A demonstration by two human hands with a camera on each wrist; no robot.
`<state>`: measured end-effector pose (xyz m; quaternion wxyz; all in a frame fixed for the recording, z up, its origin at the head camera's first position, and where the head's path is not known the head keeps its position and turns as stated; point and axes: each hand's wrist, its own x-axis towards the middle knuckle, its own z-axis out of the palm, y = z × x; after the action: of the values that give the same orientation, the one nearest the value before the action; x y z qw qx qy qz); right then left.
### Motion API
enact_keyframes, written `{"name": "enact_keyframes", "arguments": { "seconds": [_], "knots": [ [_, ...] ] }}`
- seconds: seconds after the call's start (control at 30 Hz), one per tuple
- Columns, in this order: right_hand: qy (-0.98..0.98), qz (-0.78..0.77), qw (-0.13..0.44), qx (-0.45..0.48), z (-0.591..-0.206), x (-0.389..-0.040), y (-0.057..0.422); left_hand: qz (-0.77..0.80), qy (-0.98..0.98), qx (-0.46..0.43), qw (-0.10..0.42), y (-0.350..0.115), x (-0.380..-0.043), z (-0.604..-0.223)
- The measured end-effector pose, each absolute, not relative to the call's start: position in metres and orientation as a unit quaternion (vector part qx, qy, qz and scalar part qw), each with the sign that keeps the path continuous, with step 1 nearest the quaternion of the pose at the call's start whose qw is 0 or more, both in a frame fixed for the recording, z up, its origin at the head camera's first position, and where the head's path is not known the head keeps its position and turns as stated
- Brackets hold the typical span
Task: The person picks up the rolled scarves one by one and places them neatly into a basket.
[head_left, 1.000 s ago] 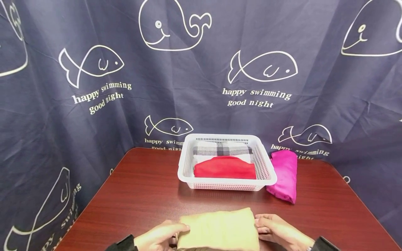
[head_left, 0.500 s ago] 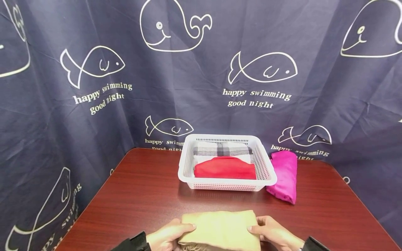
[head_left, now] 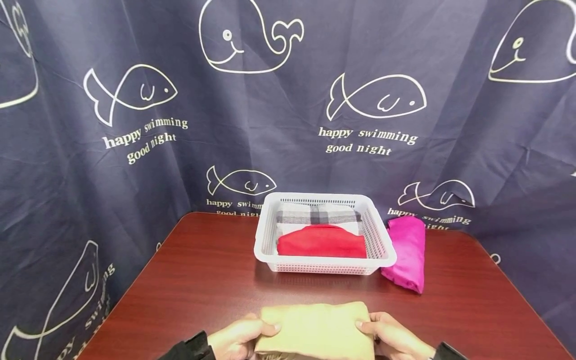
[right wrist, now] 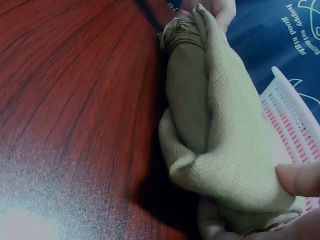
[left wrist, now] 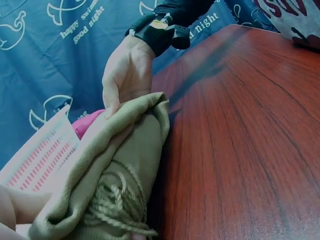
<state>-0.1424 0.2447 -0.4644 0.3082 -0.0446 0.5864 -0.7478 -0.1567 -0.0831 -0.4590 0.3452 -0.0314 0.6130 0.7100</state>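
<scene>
Left hand (head_left: 240, 336): grips the left end of the folded yellow cloth (head_left: 317, 327), thumb laid on top.
Right hand (head_left: 396, 334): grips the right end of the same cloth, thumb on top, other fingers beneath.
Cuffs (head_left: 192, 346): dark, one at each wrist; the left wrist view shows a black strap (left wrist: 154, 37) on the right one.
Yellow cloth: between the hands, by the middle of the near edge of the table (head_left: 216, 280); a twisted fringe (left wrist: 117, 202) shows at its left end. Whether it touches the wood, I cannot tell.
Basket (head_left: 324, 261): white, full of small holes, standing toward the far edge.
Pink cloth (head_left: 407, 255): folded lengthwise, just right of the basket, toward the far right corner.
Red cloth (head_left: 321, 242): folded, in the near part of the basket.
Checked cloth (head_left: 297, 217): grey and white, in the far part, partly hidden by the red one.
Curtain (head_left: 288, 110): dark blue, beyond the far edge, with white fish, whales and lettering.
</scene>
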Motion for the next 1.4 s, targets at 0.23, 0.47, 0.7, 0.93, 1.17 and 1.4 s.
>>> {"name": "enact_keyframes", "arguments": {
  "seconds": [0.23,0.47,0.7,0.93,1.17,1.4],
  "knots": [
    [0.582,-0.753,0.304,-0.041,-0.453,-0.142,0.246,0.702,0.614,-0.013,0.360,-0.086,-0.157,-0.451],
    [0.594,-0.751,0.284,-0.038,-0.431,-0.145,0.248,0.704,0.618,0.001,0.350,-0.090,-0.164,-0.429],
    [0.573,-0.770,0.268,-0.081,-0.411,-0.151,0.250,0.712,0.611,0.025,0.346,-0.093,-0.175,-0.408],
    [0.566,-0.776,0.256,-0.104,-0.393,-0.160,0.254,0.719,0.603,0.063,0.340,-0.092,-0.187,-0.388],
    [0.577,-0.778,0.226,-0.101,-0.376,-0.171,0.258,0.724,0.595,0.082,0.340,-0.089,-0.202,-0.370],
    [0.595,-0.773,0.201,-0.091,-0.359,-0.184,0.259,0.736,0.583,0.090,0.332,-0.085,-0.220,-0.356]
  ]
}}
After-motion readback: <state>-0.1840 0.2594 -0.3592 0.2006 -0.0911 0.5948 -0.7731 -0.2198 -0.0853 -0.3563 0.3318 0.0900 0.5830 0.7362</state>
